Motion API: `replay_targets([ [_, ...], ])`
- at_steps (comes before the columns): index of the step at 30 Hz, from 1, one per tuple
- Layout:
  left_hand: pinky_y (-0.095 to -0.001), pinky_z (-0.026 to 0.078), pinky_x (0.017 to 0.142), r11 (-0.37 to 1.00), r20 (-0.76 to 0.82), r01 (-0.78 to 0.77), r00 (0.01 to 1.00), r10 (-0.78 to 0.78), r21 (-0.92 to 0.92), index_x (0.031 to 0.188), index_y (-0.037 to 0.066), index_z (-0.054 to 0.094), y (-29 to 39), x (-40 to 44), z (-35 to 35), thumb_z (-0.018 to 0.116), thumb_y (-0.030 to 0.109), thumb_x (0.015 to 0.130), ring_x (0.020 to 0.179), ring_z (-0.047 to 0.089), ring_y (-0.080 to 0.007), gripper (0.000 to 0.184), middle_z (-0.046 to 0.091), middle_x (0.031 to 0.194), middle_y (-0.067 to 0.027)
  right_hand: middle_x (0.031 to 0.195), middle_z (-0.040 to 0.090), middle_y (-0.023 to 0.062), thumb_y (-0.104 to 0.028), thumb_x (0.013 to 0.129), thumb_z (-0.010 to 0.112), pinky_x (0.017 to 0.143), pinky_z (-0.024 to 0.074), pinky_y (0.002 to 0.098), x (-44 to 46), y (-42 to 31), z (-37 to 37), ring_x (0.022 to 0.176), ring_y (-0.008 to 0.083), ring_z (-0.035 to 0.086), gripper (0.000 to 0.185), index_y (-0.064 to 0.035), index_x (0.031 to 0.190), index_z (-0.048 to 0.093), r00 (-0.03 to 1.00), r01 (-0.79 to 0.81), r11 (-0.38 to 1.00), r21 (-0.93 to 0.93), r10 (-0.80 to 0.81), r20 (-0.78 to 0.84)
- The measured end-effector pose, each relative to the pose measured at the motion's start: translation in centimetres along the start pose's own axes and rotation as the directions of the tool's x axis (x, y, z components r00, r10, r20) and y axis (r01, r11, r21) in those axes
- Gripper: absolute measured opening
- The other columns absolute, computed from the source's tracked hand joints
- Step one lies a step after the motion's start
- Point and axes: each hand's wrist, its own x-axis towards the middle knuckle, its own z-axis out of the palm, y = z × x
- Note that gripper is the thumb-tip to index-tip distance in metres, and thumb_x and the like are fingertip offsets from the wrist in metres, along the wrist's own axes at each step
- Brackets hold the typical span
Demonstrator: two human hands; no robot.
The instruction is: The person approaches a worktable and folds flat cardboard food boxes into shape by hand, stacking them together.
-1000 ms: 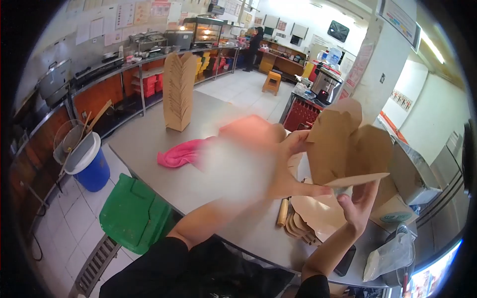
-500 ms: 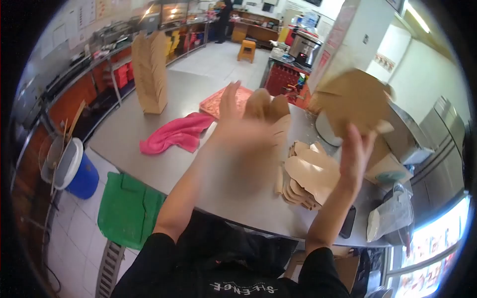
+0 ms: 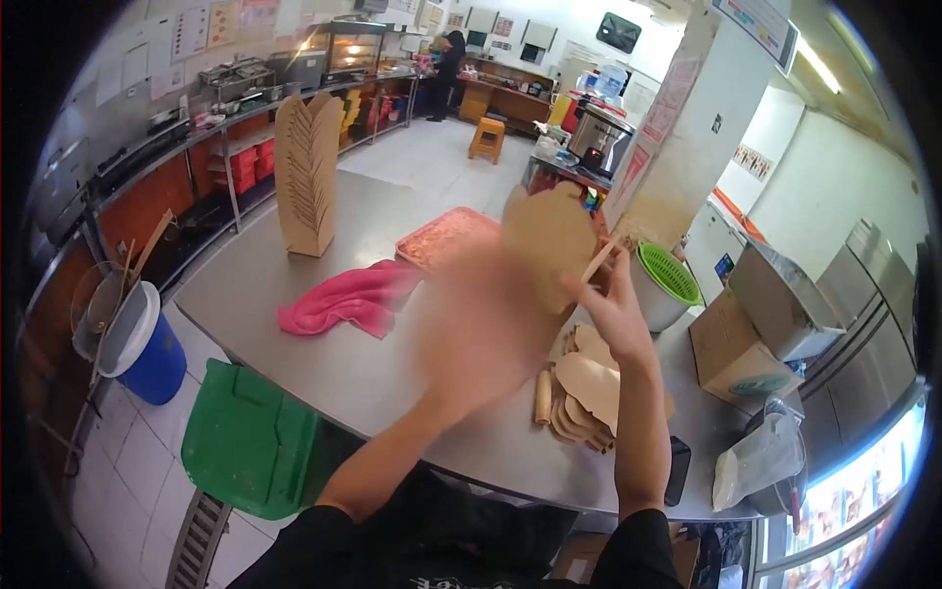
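My right hand point(image 3: 616, 304) pinches the edge of a brown cardboard box point(image 3: 554, 236) above the table's far side. Beside the box, my left hand point(image 3: 481, 334) is a blur, and its fingers cannot be made out. Below my right hand lies a pile of flat brown cardboard pieces point(image 3: 589, 388), with a short wooden roller point(image 3: 543, 397) at its left. A pink cloth point(image 3: 348, 297) and a pinkish-red tray point(image 3: 446, 236) are on the table left of my hands. A tall nested stack of folded boxes point(image 3: 305, 182) stands at the far left.
The metal table point(image 3: 245, 285) has a green bin point(image 3: 250, 437) and a blue bucket point(image 3: 152, 353) at its left. A green strainer point(image 3: 669, 273), a carton point(image 3: 741, 348), a phone point(image 3: 677, 471) and a plastic jug point(image 3: 765, 456) are at the right. A person point(image 3: 449, 74) stands far back.
The cardboard in my right hand has moved left, towards my left hand. My left hand was raised with fingers spread half a second ago and is now lower and blurred.
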Motion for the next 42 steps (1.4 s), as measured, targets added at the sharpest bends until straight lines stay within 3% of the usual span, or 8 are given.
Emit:
replay_targets([
  [13, -0.0434, 0.055, 0.089, 0.986, -0.115, -0.068, 0.990, 0.086, 0.150, 0.135, -0.002, 0.033, 0.9, -2.0, -1.9, 0.098, 0.037, 0.059, 0.106, 0.064, -0.0352, 0.107, 0.058, 0.119, -0.0228, 0.139, 0.051, 0.0276, -0.036, 0.079, 0.085, 0.100, 0.0480, 0.0433, -2.5, -4.6, -2.1, 0.125, 0.0383, 0.057, 0.092, 0.0046, 0.145, 0.034, 0.890, 0.451, 0.577, -0.681, -0.237, 0.389],
  [16, -0.0429, 0.055, 0.088, 0.997, -0.062, 0.021, 0.998, -0.016, 0.079, 0.137, -0.002, 0.032, 1.4, -2.4, -1.9, 0.097, 0.039, 0.060, 0.105, 0.065, -0.0346, 0.109, 0.058, 0.118, -0.0223, 0.129, 0.061, 0.0241, -0.028, 0.090, 0.074, 0.097, 0.0506, 0.0414, 0.2, -9.5, -2.7, 0.118, 0.0342, 0.063, 0.064, 0.0042, 0.139, 0.049, 0.892, 0.451, 0.718, -0.531, -0.366, 0.264],
  [19, -0.0424, 0.055, 0.090, 0.998, -0.006, 0.042, 0.999, -0.041, 0.056, 0.138, -0.003, 0.030, 1.7, -2.5, -2.1, 0.096, 0.040, 0.061, 0.106, 0.065, -0.0341, 0.110, 0.058, 0.118, -0.0222, 0.107, 0.071, 0.0181, -0.017, 0.095, 0.064, 0.087, 0.0536, 0.0378, 5.3, -12.8, -2.8, 0.103, 0.0264, 0.070, 0.033, 0.0034, 0.121, 0.064, 0.907, 0.342, 0.810, -0.477, -0.151, 0.394],
  [21, -0.0422, 0.055, 0.090, 0.998, 0.028, 0.056, 0.998, -0.057, 0.032, 0.137, -0.003, 0.030, 1.9, -2.5, -2.5, 0.096, 0.040, 0.062, 0.106, 0.065, -0.0341, 0.109, 0.058, 0.119, -0.0223, 0.090, 0.073, 0.0133, -0.009, 0.092, 0.059, 0.077, 0.0536, 0.0358, 7.8, -14.1, -1.4, 0.088, 0.0214, 0.071, 0.019, 0.0019, 0.104, 0.070, 0.533, 0.564, 0.610, -0.556, 0.245, 0.810],
  [22, -0.0419, 0.055, 0.090, 0.997, 0.053, 0.077, 0.996, -0.077, 0.001, 0.137, -0.004, 0.030, 1.9, -2.5, -2.7, 0.096, 0.040, 0.062, 0.106, 0.065, -0.0341, 0.109, 0.058, 0.119, -0.0224, 0.090, 0.073, 0.0133, -0.009, 0.092, 0.059, 0.077, 0.0536, 0.0358, 8.7, -13.5, -0.7, 0.088, 0.0214, 0.071, 0.019, 0.0019, 0.104, 0.070, 0.536, 0.563, 0.611, -0.557, 0.243, 0.809],
  [24, -0.0417, 0.055, 0.090, 0.994, 0.093, 0.097, 0.991, -0.101, 0.043, 0.137, -0.004, 0.030, 1.6, -3.0, -2.9, 0.095, 0.040, 0.063, 0.106, 0.066, -0.0344, 0.108, 0.058, 0.119, -0.0225, 0.092, 0.073, 0.0134, -0.009, 0.087, 0.062, 0.074, 0.0520, 0.0368, 10.8, -10.7, 1.1, 0.083, 0.0213, 0.068, 0.024, 0.0009, 0.108, 0.068, 0.171, 0.508, 0.715, -0.481, 0.463, 0.870],
  [27, -0.0416, 0.055, 0.090, 0.993, 0.109, 0.083, 0.990, -0.092, 0.088, 0.137, -0.004, 0.029, 1.3, -3.0, -3.5, 0.095, 0.041, 0.064, 0.106, 0.066, -0.0352, 0.108, 0.058, 0.120, -0.0231, 0.111, 0.072, 0.0117, -0.008, 0.086, 0.064, 0.085, 0.0527, 0.0333, 10.9, -8.1, 3.3, 0.094, 0.0162, 0.064, 0.041, -0.0005, 0.126, 0.063, 0.048, 0.391, 0.733, -0.556, 0.587, 0.808],
  [42, -0.0428, 0.053, 0.092, 0.999, 0.150, 0.031, 0.988, -0.032, 0.007, 0.135, -0.007, 0.028, -0.2, -2.3, -4.2, 0.096, 0.040, 0.061, 0.109, 0.063, -0.0378, 0.111, 0.053, 0.120, -0.0266, 0.112, 0.072, 0.0135, -0.030, 0.083, 0.077, 0.089, 0.0528, 0.0374, 9.9, -4.0, 2.5, 0.106, 0.0252, 0.067, 0.055, -0.0055, 0.129, 0.062, -0.037, 0.498, 0.770, -0.398, 0.478, 0.878],
])
